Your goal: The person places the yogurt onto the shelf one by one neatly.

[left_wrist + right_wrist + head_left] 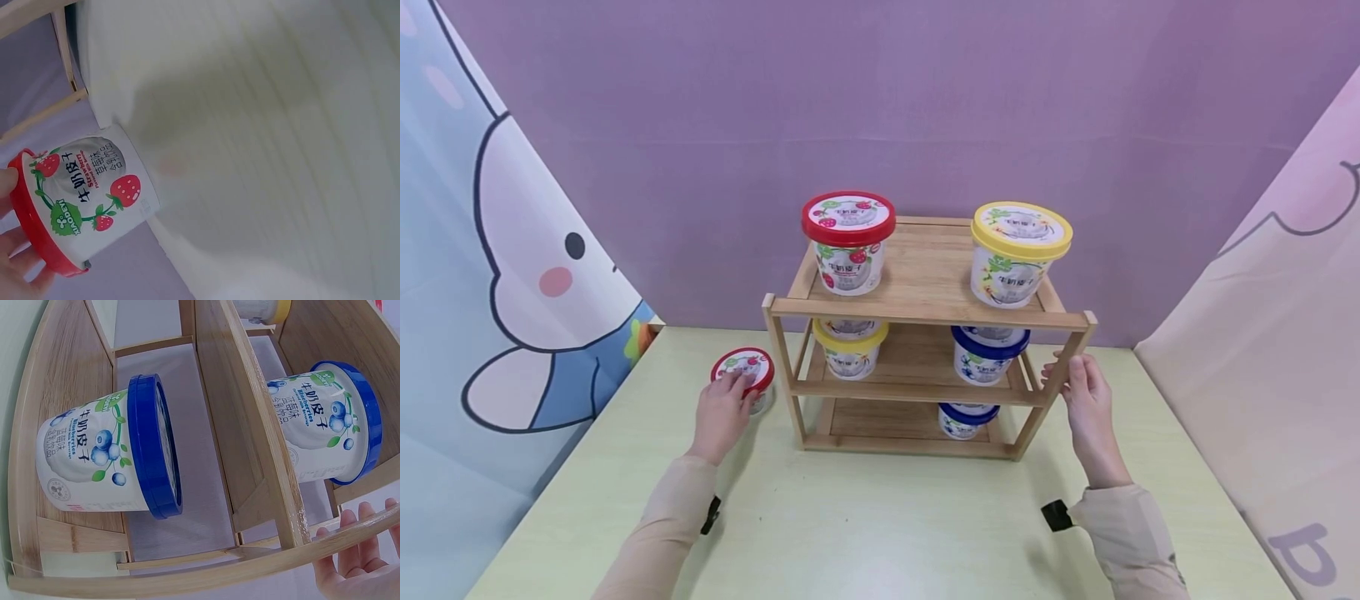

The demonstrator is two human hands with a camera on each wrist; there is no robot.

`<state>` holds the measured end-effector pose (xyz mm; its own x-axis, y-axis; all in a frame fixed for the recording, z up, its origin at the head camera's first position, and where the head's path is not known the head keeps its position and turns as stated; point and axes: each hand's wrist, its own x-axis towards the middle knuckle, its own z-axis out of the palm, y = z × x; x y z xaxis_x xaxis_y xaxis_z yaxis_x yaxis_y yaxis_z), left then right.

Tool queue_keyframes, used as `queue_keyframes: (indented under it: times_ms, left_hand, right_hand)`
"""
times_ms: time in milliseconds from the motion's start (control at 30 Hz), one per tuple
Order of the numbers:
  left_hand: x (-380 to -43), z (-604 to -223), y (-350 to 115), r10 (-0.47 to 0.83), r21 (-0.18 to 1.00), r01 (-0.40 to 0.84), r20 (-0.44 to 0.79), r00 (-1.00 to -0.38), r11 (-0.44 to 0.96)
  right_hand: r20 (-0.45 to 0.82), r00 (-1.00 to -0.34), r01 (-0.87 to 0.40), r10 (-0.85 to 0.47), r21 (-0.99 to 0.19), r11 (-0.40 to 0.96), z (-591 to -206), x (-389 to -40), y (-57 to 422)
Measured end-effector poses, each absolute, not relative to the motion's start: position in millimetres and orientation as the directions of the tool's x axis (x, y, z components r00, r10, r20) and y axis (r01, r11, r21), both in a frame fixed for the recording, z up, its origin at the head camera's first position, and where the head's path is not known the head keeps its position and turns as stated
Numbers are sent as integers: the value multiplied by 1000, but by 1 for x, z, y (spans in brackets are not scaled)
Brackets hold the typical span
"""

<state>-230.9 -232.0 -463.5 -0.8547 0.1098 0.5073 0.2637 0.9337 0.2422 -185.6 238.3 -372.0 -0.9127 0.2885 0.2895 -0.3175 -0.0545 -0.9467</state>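
Note:
On the table left of a wooden three-tier rack (925, 312), my left hand (722, 417) grips a strawberry tub (94, 194) by its red lid from above. In the left wrist view the tub's base meets the tabletop, with the thumb and fingers round the lid's edge. My right hand (1088, 404) holds the rack's right front post at middle-shelf height, its fingers (369, 550) passing behind the wood. Closest to it, a blue-lidded blueberry tub (319, 422) sits on the middle shelf. Another blueberry tub (106, 453) stands on the bottom shelf, at the right.
The top shelf carries a red-lidded strawberry tub (850, 246) at left and a yellow-lidded tub (1017, 254) at right. A second yellow-lidded tub (852, 354) occupies the middle shelf's left. Behind the pale table (850, 525) hangs a purple cloth (880, 100).

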Motion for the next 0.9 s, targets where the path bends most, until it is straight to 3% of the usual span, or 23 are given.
queue_keyframes:
  times_ms: [400,900]
  left_hand:
    - [-231,-465,-223,56,231,182,464,-884,956]
    - [-227,-461,-208,-22,227,110,512,-859,968]
  right_hand:
    - [292,-907,-322,304,-945,-51,-372,-186,237]
    - [281,-907,-313,313,-948,-57,-372,-187,237]
